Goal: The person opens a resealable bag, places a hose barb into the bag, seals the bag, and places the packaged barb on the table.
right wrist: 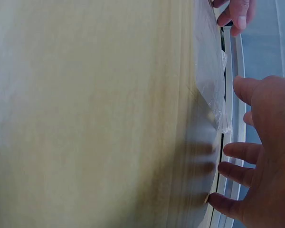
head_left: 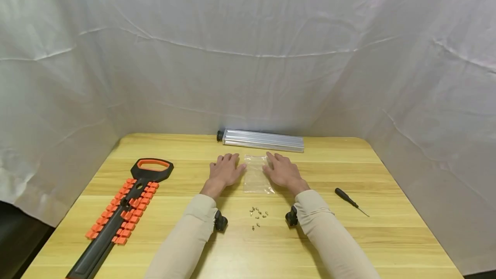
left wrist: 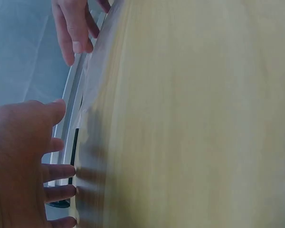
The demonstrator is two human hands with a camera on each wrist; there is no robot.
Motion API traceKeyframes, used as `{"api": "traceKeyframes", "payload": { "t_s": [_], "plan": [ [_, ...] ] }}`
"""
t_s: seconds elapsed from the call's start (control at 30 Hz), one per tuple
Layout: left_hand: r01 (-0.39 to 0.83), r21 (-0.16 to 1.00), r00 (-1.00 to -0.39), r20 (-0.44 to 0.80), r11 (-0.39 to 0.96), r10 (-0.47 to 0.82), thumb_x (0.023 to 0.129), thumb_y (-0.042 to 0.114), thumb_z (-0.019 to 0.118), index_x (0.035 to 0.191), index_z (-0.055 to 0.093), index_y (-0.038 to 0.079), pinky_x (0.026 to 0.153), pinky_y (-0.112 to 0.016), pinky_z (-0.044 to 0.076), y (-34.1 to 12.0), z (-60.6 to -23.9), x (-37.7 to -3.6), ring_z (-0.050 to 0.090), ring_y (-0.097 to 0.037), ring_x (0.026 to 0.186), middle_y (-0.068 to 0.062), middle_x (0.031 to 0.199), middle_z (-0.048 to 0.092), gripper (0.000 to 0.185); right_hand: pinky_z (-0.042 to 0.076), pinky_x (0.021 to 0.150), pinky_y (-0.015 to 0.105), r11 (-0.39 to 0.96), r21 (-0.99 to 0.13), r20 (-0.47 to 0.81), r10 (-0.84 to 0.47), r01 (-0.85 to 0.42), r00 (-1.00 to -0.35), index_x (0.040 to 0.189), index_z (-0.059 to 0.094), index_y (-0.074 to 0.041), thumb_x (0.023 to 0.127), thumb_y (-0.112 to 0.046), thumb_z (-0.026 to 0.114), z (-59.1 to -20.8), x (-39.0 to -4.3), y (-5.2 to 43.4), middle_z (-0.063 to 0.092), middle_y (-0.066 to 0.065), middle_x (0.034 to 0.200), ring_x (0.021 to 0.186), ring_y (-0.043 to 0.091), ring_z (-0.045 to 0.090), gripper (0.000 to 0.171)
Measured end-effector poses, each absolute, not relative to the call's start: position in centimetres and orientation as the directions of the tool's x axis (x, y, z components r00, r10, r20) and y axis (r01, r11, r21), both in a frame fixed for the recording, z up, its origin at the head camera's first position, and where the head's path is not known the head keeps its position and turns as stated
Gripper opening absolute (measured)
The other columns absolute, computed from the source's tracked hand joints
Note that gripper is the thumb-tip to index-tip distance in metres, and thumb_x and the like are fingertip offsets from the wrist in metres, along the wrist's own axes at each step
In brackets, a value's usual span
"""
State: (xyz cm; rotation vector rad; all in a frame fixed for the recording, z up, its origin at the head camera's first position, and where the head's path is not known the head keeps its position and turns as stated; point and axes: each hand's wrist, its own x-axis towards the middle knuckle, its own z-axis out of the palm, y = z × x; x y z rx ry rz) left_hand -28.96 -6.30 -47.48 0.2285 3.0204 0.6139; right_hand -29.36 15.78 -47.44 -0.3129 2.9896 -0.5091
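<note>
Presently: bag point(head_left: 254, 178) near far edge of table point(head_left: 387, 244); left hand point(head_left: 225, 170), right hand point(head_left: 284, 171) flanking, fingers spread; light touch advisable.

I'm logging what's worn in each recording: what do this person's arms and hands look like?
The left hand and right hand wear no gloves. The left sleeve and right sleeve are long, plain beige and wrinkled. A small, black left wrist camera and matching right wrist camera show on their inner sides.

Left hand point(head_left: 226, 170) and right hand point(head_left: 284, 171) reach forward, fingers spread.
</note>
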Motion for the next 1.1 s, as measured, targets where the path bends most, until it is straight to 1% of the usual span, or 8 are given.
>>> {"api": "traceKeyframes", "payload": {
  "t_s": [0.33,0.57,0.9,1.1],
  "plan": [
    [0.159,0.368,-0.984,-0.022,0.916,0.179,0.100,0.051,0.040,0.148,0.036,0.020,0.106,-0.061,0.030,-5.5,-47.4,-29.6,0.037,-0.033,0.135,-0.010,0.150,0.040,0.058,0.029,0.108,0.065,0.927,-0.321,-0.047,-0.221,-0.195,-0.974,0.153,0.028,-0.023,0.100,-0.049,0.041,-47.4,-29.2,15.8,0.033,0.017,0.155,0.139,0.042,0.035,0.060],
    [0.204,0.350,-0.974,-0.021,0.914,0.226,0.103,0.040,0.038,0.147,0.037,0.020,0.107,-0.059,0.030,-5.0,-47.3,-30.6,0.036,-0.032,0.136,-0.009,0.150,0.040,0.049,0.028,0.110,0.063,0.924,-0.320,-0.037,-0.233,-0.209,-0.972,0.150,0.034,-0.021,0.100,-0.047,0.042,-47.2,-28.8,15.7,0.035,0.016,0.154,0.139,0.041,0.036,0.057],
    [0.215,0.306,-0.974,0.000,0.927,0.225,0.103,0.035,0.042,0.144,0.043,0.021,0.101,-0.055,0.035,-4.7,-47.4,-31.1,0.040,-0.030,0.126,-0.010,0.141,0.046,0.044,0.028,0.110,0.062,0.924,-0.313,-0.029,-0.240,-0.219,-0.970,0.149,0.036,-0.022,0.099,-0.047,0.043,-47.6,-28.1,15.4,0.035,0.015,0.154,0.140,0.039,0.035,0.057],
    [0.217,0.285,-0.975,0.018,0.934,0.221,0.102,0.034,0.044,0.139,0.049,0.022,0.096,-0.053,0.038,-4.7,-47.6,-31.2,0.042,-0.030,0.120,-0.010,0.135,0.048,0.039,0.026,0.111,0.062,0.922,-0.315,-0.032,-0.248,-0.226,-0.968,0.150,0.036,-0.022,0.099,-0.047,0.044,-47.6,-27.8,15.2,0.033,0.015,0.155,0.141,0.038,0.033,0.057]
  ]
}}
